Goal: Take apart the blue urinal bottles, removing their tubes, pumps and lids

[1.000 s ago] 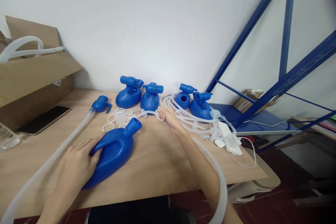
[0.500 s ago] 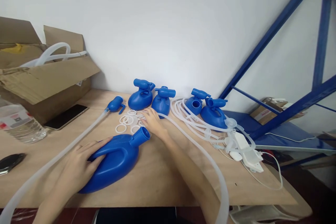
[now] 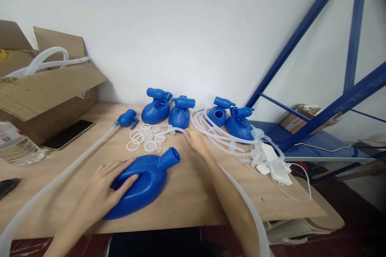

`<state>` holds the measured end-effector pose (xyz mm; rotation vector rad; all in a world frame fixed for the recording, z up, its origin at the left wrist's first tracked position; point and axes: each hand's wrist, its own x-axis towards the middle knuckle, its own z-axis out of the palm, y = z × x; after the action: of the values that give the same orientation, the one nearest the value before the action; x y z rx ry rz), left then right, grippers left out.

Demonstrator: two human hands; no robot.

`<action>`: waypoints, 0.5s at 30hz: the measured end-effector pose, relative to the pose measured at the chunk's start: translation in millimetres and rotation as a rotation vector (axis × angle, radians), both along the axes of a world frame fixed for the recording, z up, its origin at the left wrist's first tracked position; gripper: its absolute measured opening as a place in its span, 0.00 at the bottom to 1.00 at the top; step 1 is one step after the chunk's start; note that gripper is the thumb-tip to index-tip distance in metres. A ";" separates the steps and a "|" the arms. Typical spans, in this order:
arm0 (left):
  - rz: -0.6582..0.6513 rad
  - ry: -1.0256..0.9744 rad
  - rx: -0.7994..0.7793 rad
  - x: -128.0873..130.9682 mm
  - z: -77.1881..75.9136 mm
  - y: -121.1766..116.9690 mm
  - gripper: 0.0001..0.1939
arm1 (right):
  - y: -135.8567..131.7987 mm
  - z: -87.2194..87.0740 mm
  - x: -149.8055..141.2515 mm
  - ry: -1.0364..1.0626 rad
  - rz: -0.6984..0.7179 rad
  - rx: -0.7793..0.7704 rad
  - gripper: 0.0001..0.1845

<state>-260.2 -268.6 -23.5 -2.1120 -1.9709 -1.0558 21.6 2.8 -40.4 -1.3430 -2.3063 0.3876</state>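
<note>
My left hand [image 3: 110, 186] is wrapped round the handle of a blue plastic urinal bottle [image 3: 140, 198]. The bottle lies tilted near the table's front edge, its open neck [image 3: 169, 158] pointing up and right. My right hand [image 3: 195, 139] is closed on a translucent hose [image 3: 177, 129] near its end. From there the hose passes behind my right forearm and down past the front edge. White sealing rings [image 3: 150, 145] lie loose left of my right hand. A blue spout cap [image 3: 127, 118] is fitted on another hose [image 3: 87, 152] at the left.
Several blue bottles [image 3: 155, 112] stand along the wall, with coiled hoses [image 3: 208, 130] and a white power strip [image 3: 276, 164] at right. An open carton [image 3: 54, 96], a phone [image 3: 68, 134] and a water bottle [image 3: 19, 148] are at left. A blue metal rack [image 3: 297, 44] rises beyond.
My right hand has moved right, off the white rings and onto the hose. My left hand stays on the bottle, which sits slightly further right in view. The whole view has shifted a little.
</note>
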 end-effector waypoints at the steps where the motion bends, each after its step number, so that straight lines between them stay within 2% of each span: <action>1: -0.004 -0.009 -0.003 9.6 -0.3 2.9 0.30 | 2.1 1.4 3.2 0.107 -0.021 -0.010 0.13; 3: 0.020 -0.030 -0.011 32.3 -0.4 11.3 0.30 | 5.6 9.5 12.0 0.322 -0.071 -0.026 0.18; 6: 0.141 -0.039 -0.059 74.7 1.1 31.2 0.29 | 2.3 34.2 31.9 0.576 -0.103 -0.046 0.27; 9: 0.178 -0.076 -0.104 122.0 4.4 53.2 0.29 | -19.1 61.4 51.0 0.702 -0.062 -0.045 0.25; 10: 0.137 -0.125 -0.099 136.5 5.6 58.7 0.31 | -29.8 67.5 54.8 0.697 -0.042 -0.030 0.23; 12: -0.035 -0.273 -0.085 157.8 8.0 65.4 0.34 | -52.7 72.1 57.7 0.583 -0.012 0.035 0.16; 14: -0.241 -0.381 -0.116 162.5 11.4 69.3 0.30 | -72.0 66.8 56.0 0.401 -0.028 0.113 0.11; 15: -0.298 -0.381 -0.158 156.8 13.8 72.1 0.27 | -78.9 61.8 54.6 0.316 -0.053 0.134 0.10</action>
<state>-103.4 -196.5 -9.7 -2.5060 -1.9855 -1.4974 76.2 -76.0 21.4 -1.1812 -1.9962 0.3900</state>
